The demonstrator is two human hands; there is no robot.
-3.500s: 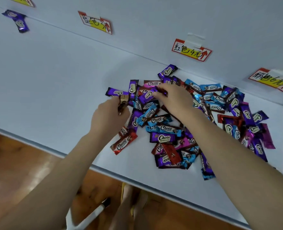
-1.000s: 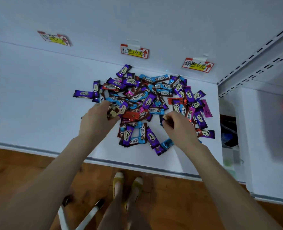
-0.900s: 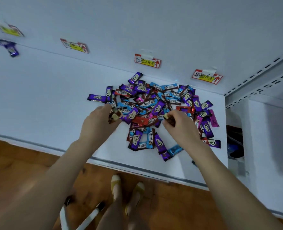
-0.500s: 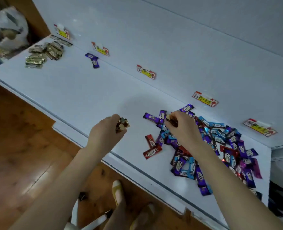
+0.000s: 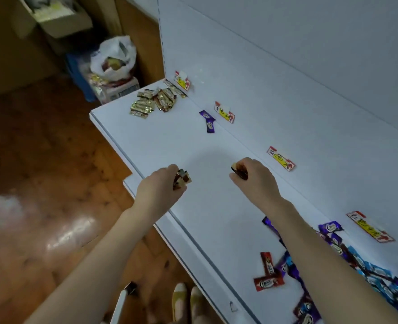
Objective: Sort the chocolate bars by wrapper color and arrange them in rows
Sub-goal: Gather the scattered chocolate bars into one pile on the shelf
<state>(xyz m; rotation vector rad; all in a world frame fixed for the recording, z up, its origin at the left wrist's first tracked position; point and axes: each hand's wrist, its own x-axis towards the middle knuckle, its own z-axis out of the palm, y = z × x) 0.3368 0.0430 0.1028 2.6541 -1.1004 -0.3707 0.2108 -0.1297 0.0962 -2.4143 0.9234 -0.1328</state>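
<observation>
- Over the bare middle of the white shelf (image 5: 160,146), both my hands hang with gold-wrapped chocolate in them.
- My left hand (image 5: 157,190) has its fingers curled round a small bunch of gold bars (image 5: 182,180); I cannot tell how many.
- My right hand (image 5: 255,181) pinches one more gold bar (image 5: 238,170) between thumb and fingertips.
- As I judge it, I am carrying the gold ones over to their own group.
- The gold pile (image 5: 150,101) lies at the far left end of the shelf, below the first label (image 5: 181,81) and well apart from both hands.
- The next move calls for reaching on to the left and setting these down beside that pile. They then need laying straight, since the pile looks like a loose heap and not a row.
- Two purple bars (image 5: 208,121) lie by the second label (image 5: 224,112), between my hands and the gold pile. I should pass in front of them without sweeping them along.
- The mixed heap (image 5: 368,274) of purple and blue lies to my right, partly under my right forearm, with two red bars (image 5: 268,274) at its near edge. Most of the sorting looks undone.
</observation>
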